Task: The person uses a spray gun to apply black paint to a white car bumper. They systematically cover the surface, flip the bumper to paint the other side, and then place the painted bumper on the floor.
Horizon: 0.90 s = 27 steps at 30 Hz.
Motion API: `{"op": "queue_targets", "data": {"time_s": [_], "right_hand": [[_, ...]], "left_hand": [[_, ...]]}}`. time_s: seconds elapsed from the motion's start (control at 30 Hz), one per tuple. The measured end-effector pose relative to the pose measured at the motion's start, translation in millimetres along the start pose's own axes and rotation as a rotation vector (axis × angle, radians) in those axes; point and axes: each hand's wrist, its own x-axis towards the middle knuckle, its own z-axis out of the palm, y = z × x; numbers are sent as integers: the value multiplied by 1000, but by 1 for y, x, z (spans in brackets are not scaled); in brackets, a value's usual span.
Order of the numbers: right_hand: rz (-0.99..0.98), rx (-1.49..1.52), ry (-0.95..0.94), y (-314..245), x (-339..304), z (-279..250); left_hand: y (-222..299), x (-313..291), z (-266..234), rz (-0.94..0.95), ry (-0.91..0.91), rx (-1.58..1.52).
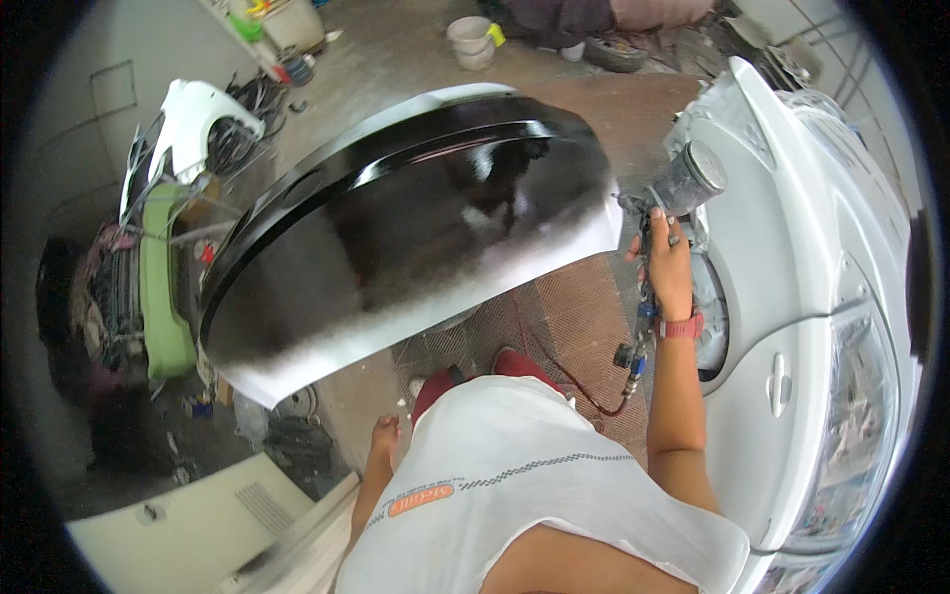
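The right hand (668,262) grips the spray gun (683,183) beside the fender (396,238), which is mostly glossy black; its lower edge is white. The left hand (384,434) hangs loosely open below it.

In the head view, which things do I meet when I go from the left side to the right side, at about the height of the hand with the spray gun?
Green car bumper → glossy black fender panel → right hand gripping the spray gun → white car body.
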Motion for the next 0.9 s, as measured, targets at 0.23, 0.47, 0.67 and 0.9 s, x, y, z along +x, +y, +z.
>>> {"op": "queue_targets", "data": {"time_s": [0.23,0.47,0.67,0.9], "right_hand": [[-157,155,-460,-41,-80,103],[4,213,-564,-40,-101,112],[27,34,-33,-5,-65,59],[-23,-79,53,-1,-95,63]], "left_hand": [[32,7,2,-285,31,-304],[22,-8,5,-248,71,-346],[-17,-37,-3,-341,76,-223],[-52,-43,-26,-278,-43,-252]]}}
